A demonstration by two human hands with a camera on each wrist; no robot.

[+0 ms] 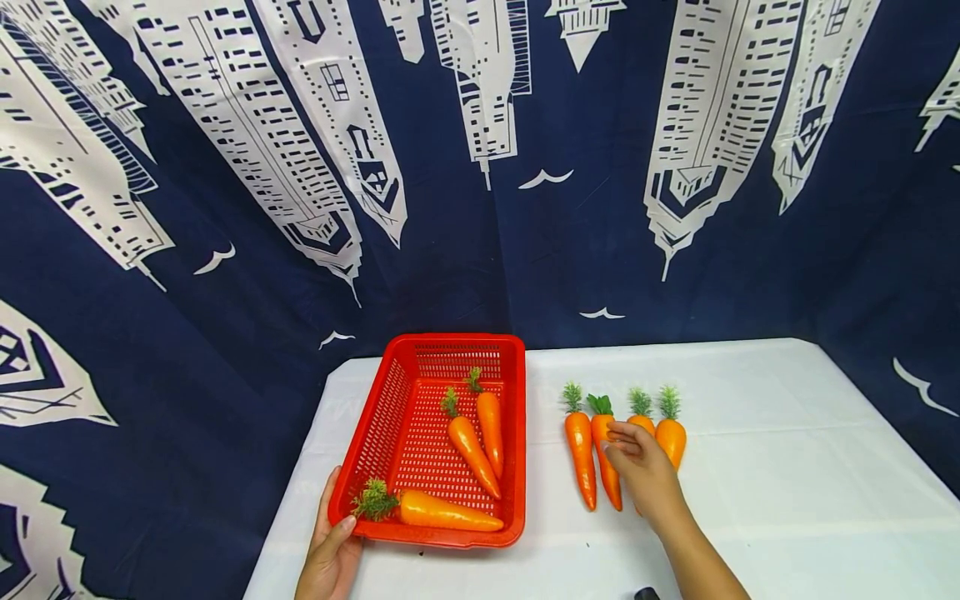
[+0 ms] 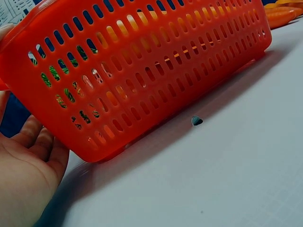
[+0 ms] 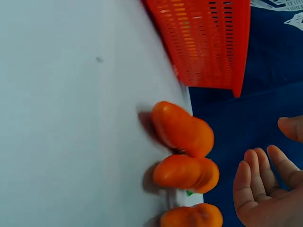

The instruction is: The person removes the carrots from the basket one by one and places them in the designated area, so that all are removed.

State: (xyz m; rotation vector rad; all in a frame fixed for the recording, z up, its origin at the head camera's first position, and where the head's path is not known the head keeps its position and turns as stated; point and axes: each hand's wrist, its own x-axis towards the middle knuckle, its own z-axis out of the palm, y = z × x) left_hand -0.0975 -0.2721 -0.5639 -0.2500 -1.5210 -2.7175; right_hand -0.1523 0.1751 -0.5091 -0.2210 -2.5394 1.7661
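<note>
My left hand (image 1: 335,546) holds the near left corner of a red plastic basket (image 1: 519,433), thumb on the rim and fingers against the outer wall. Inside lie two slim carrots (image 1: 474,458) side by side and a thicker, lighter orange carrot (image 1: 450,512) along the near wall, all with green tops. To the right, several carrots form a row on the table, among them the leftmost carrot (image 1: 581,454) and the rightmost carrot (image 1: 671,439). Over this row hovers my right hand (image 1: 651,473), fingers loosely extended, holding nothing; the right wrist view shows it apart from the carrots.
A white cloth (image 1: 787,467) covers the table. Behind it hangs a dark blue curtain (image 1: 570,267) with white building prints. A small black object (image 1: 647,593) shows at the bottom edge, and a dark scrap (image 2: 197,120) lies beside the basket.
</note>
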